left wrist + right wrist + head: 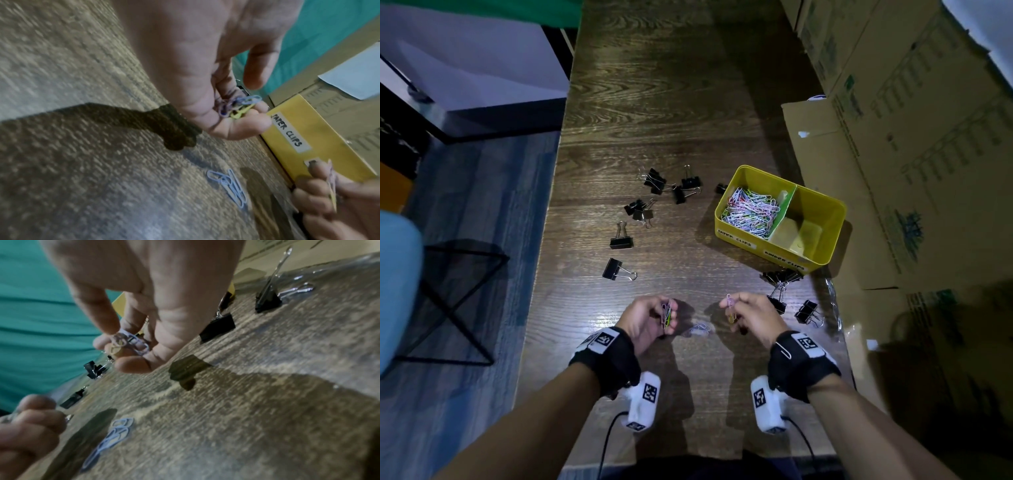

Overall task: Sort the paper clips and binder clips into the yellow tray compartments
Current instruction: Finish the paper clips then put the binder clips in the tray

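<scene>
My left hand (659, 313) holds a small bunch of coloured paper clips (239, 106) in its curled fingers, above the near part of the wooden table. My right hand (736, 308) pinches more paper clips (129, 341), one pink one sticking up. Between the hands a few pale blue paper clips (698, 329) (228, 186) lie on the table. The yellow tray (822, 253) stands at the right; its left compartment, labelled paper clips, holds a heap of coloured clips (751, 210), the right compartment looks empty. Black binder clips (621, 240) lie scattered.
More binder clips (779, 277) cluster in front of the tray near my right hand. Cardboard boxes (914, 137) line the table's right side. The table's left edge drops to a floor with a black wire stand (453, 301).
</scene>
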{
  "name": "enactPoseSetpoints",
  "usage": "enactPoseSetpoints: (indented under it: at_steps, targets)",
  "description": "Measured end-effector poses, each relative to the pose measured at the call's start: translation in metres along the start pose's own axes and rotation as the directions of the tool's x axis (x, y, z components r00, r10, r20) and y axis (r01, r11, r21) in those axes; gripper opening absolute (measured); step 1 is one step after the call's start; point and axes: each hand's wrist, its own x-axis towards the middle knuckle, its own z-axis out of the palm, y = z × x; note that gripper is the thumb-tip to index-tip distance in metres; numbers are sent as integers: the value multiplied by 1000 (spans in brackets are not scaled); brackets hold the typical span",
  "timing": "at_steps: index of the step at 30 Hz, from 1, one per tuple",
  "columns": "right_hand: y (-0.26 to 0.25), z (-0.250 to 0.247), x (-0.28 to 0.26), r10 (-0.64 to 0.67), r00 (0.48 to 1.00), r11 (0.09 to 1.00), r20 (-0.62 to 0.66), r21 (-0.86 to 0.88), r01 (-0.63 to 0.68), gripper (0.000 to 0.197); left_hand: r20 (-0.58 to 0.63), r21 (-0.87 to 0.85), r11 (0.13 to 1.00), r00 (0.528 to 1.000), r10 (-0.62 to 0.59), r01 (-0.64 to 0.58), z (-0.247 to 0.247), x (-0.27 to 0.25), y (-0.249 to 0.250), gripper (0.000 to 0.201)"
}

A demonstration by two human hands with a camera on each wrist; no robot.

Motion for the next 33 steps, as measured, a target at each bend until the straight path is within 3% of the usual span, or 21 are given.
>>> enactPoseSetpoints:
  at_steps: [3,5,6,8,11,13,16,18,21,26,31,33]
  targets:
    - [0,5,3,44,996,985,76,163,-56,18,-9,103,995,1000,2,-1,6,2,-6,18]
    - [3,9,5,65,995,992,72,100,-72,10,-50,289,954,994,98,-79,8,7,-14,31]
    - [4,10,5,60,996,998,61,6,-60,14,-46,425,896,986,159,-125,8,9,-17,36]
    - [7,12,5,-21,999,963,45,-266,32,32,7,701,684,962,275,-201,7,10,-21,39]
    - [5,18,2,-125,992,775,28,-621,115,47,124,891,364,915,384,-273,5,9,-26,28]
    - [2,23,-1,-143,987,605,69,-783,143,35,179,945,182,894,410,-273,4,5,-29,14]
    - [3,28,-4,-118,979,326,165,-925,195,41,243,970,-65,895,374,-236,2,2,-37,24]
    - [5,29,-3,-119,975,232,188,-950,212,35,266,961,-169,890,370,-217,3,1,-39,22]
    - [4,32,-5,-124,962,125,243,-958,258,22,281,956,-196,877,391,-219,4,-1,-42,19]
    - [-1,37,-10,-124,955,24,268,-962,273,21,302,945,-242,876,376,-222,12,-4,-43,21]
    - [-10,44,-10,-76,948,-22,308,-951,308,21,294,943,-258,889,351,-210,11,-1,-43,24]
    - [-12,45,-12,-49,948,-21,314,-949,313,22,283,952,-217,891,356,-216,8,-2,-43,23]
